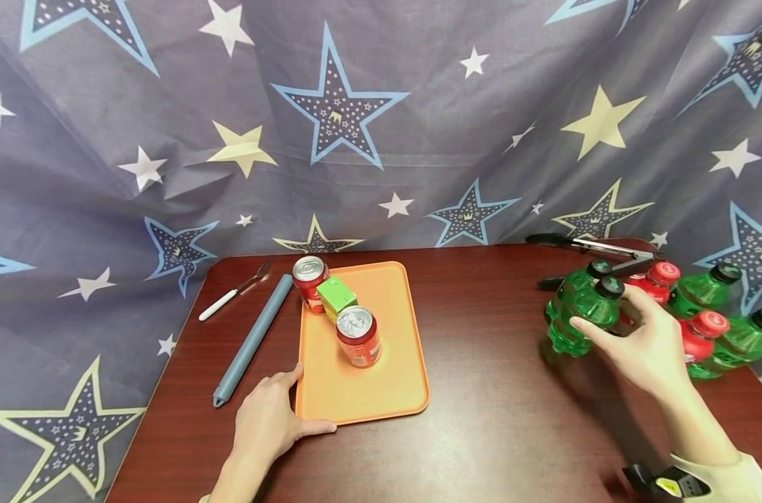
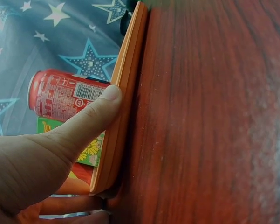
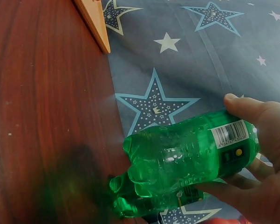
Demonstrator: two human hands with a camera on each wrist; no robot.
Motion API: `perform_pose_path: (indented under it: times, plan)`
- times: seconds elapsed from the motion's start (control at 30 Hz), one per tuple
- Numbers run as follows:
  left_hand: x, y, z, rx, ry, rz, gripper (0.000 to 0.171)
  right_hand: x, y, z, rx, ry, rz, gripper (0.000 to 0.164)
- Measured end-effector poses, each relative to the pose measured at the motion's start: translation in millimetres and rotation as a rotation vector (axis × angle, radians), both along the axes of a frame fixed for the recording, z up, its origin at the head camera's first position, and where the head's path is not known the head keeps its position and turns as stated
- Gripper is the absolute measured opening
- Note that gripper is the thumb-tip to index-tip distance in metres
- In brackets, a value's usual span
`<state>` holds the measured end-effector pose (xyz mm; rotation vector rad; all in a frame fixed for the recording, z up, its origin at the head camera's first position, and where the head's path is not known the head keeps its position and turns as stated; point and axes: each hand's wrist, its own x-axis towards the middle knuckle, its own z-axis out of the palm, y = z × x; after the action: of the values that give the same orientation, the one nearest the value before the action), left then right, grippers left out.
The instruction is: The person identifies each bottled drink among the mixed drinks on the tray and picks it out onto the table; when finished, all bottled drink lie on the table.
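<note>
My left hand [image 1: 270,419] grips the near left corner of an orange tray [image 1: 393,391], thumb along the front rim and fingers at the left side. On the tray a red soda can [image 1: 359,346] stands near the middle, a small green box [image 1: 336,295] beside it and another red can [image 1: 309,283] at the back left edge. My right hand [image 1: 651,349] holds a green soda bottle [image 3: 177,154] around its upper part, tilted in the right wrist view. A second green bottle [image 3: 153,203] lies close behind it; whether the hand also holds that one is hidden.
More green bottles [image 1: 742,342] and red-capped bottles [image 1: 701,334] stand at the right. Black-handled tongs [image 1: 607,246] lie behind them. Left of the tray are a grey-blue stick [image 1: 253,342] and a white-handled fork [image 1: 220,304]. A star-patterned curtain [image 1: 418,168] borders the table's back.
</note>
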<state>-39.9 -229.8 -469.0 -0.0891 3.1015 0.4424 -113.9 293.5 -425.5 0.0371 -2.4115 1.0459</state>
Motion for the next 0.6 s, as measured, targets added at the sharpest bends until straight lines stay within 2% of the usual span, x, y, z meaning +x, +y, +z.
perform_pose_path:
  times: [0.27, 0.4, 0.6]
  plan:
    - [0.1, -0.5, 1.2, 0.005, -0.001, 0.0, 0.122, 6.3, 4.3, -1.4, 0.007, -0.017, -0.053, 0.056]
    - [0.2, -0.6, 1.5, 0.005, -0.002, -0.002, 0.122, 8.1, 5.9, -3.6, 0.008, -0.021, -0.051, 0.057]
    - [0.2, -1.0, 0.9, 0.003, 0.001, -0.006, 0.122, 10.8, 7.1, -7.5, -0.05, -0.015, -0.035, 0.06]
